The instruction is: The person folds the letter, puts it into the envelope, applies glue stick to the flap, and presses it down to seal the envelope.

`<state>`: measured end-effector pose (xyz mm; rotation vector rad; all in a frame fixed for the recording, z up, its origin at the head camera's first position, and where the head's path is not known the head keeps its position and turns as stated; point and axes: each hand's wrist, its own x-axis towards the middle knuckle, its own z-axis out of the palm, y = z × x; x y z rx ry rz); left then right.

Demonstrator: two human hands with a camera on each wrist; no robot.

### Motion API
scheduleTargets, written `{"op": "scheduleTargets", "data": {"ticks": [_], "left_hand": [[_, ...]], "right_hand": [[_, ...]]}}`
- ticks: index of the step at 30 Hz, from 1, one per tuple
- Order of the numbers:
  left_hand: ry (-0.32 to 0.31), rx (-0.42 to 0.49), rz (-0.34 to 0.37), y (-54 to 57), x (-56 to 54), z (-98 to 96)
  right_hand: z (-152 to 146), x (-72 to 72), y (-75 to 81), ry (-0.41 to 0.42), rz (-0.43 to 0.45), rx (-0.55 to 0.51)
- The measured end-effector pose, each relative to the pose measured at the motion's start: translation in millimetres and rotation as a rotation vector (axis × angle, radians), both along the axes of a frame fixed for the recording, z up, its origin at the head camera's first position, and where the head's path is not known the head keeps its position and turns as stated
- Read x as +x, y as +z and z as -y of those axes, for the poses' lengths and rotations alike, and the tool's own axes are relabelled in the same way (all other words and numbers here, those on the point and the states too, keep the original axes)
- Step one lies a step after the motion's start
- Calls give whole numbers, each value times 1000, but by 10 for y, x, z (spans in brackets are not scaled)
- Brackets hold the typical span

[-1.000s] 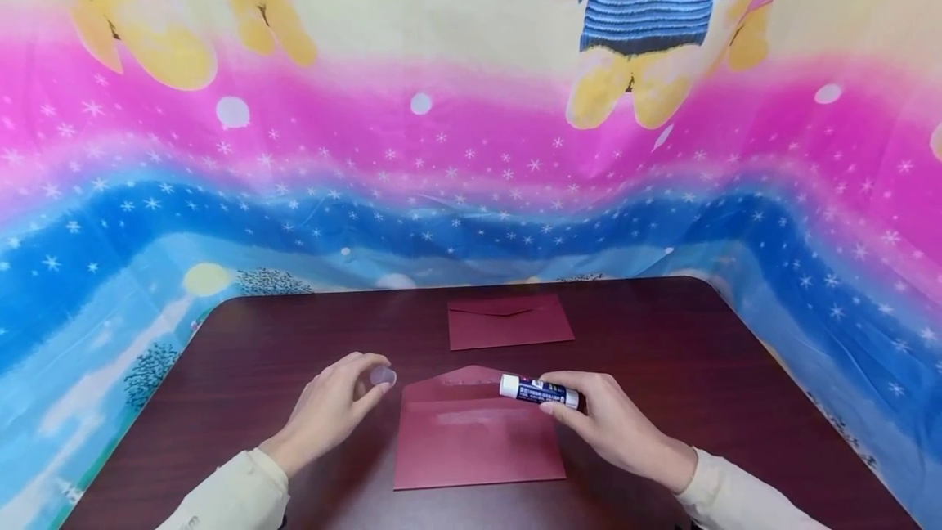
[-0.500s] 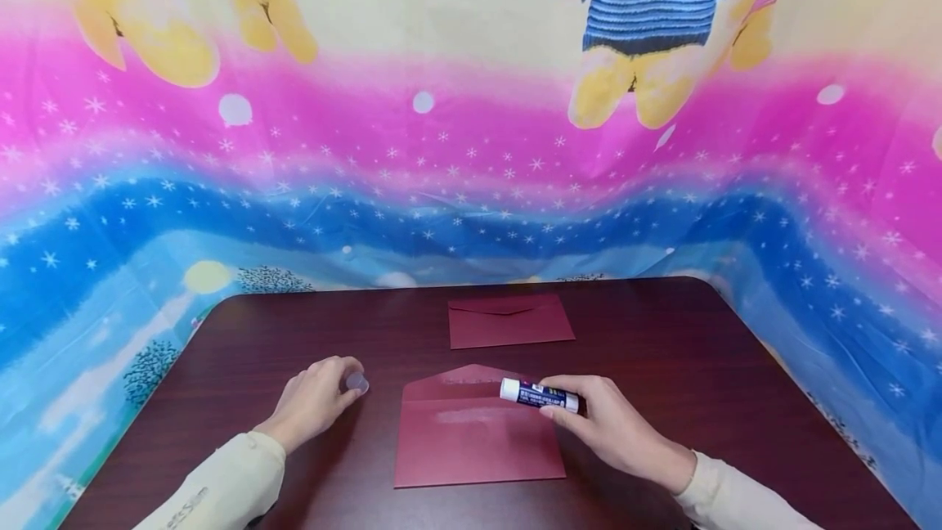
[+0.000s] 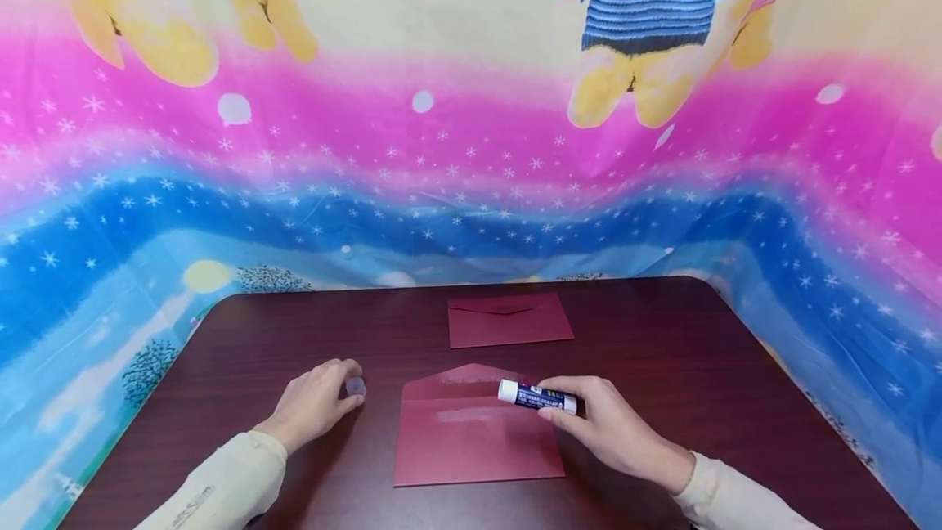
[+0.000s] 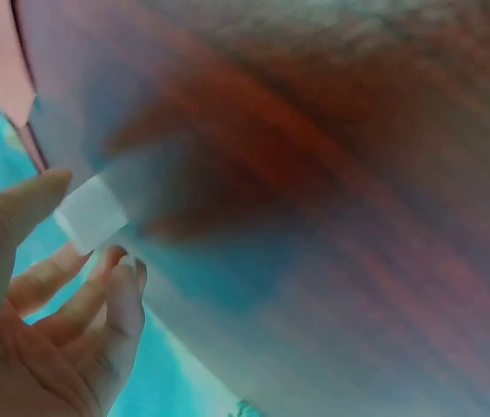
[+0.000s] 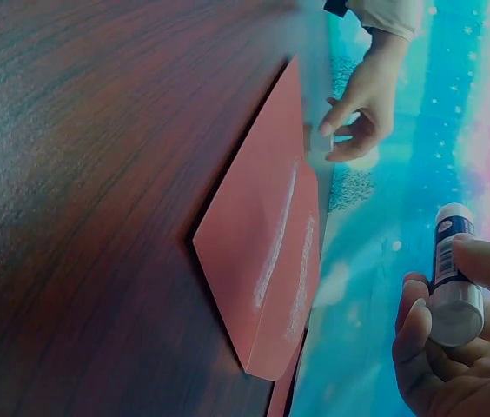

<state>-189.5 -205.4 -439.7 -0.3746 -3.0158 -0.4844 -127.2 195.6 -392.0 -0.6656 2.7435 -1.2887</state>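
Observation:
Left of the open envelope, my left hand pinches a small translucent cap between thumb and fingers, low over the table. The cap seems to be at the tabletop, though I cannot tell if it touches. A dark-blue and white glue stick lies in the grip of my right hand, held sideways above the envelope's right part. The envelope is dark red, its pointed flap spread away from me. Whitish glue streaks show on the flap and on the body below the fold.
A second dark-red envelope, flap folded down, lies farther back on the dark brown wooden table. A printed cloth with bears and snowflakes hangs around the table's back and sides.
My left hand has moved left and down toward the table with the cap, away from the envelope. The right hand and glue stick have barely moved.

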Motion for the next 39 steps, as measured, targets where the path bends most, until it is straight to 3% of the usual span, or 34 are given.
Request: {"op": "scheduleTargets", "data": {"ticks": [6,11,14,16,20,25,29,33,39], "left_hand": [[-6,61,-136,124,64,-137],[-3,244,-172,261,226,-469],[-18,399,-118,318,338,-684],[-41,535,-45,348,404,-814],[-137,783,102,406,499,-1033],[-310,973,199,418,578,-1240],[-372,1108,252,411,635,-1366],[-346,1187,250,433,669,-1431],[-219,1239,211,499,690,-1439]], "right_hand": [[13,16,-20,-4,18,-52],[85,29,-73,5,45,-145],[151,36,-92,30,66,-219],[202,43,-92,51,66,-269],[294,50,-84,89,39,-349],[360,75,-81,123,36,-405],[387,110,-96,170,48,-442],[381,136,-109,176,53,-440],[285,149,-106,63,75,-464]]}}
